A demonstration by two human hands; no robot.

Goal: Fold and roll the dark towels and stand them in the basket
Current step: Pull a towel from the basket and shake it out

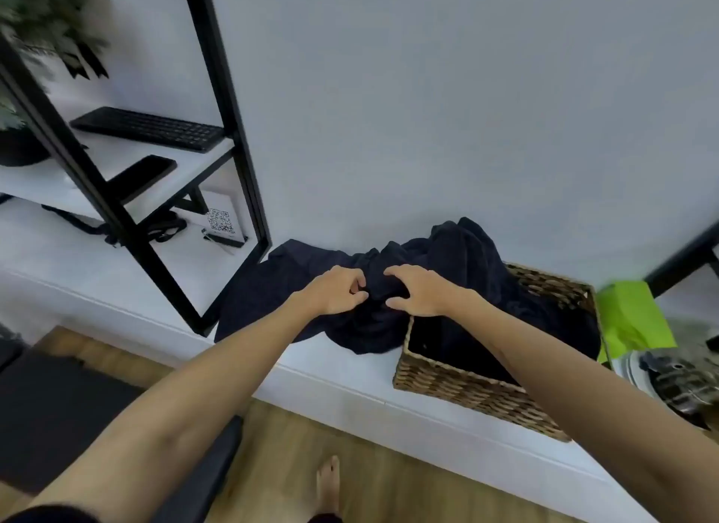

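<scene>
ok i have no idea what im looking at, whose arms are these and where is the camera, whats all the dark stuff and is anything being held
There is no machine here. A person wears a wide-angle camera on the head, so this single picture looks forward and down along their own bare arms.

The left hand and right hand both have their fingers curled into a heap of dark towels, each with a grip on bunched cloth. The heap lies on a white ledge against the wall, and part of it spills into a woven basket on the right. None of the towels looks folded or rolled yet.

To the left is a black-framed shelf holding a keyboard. A green bag sits beyond the basket.
</scene>
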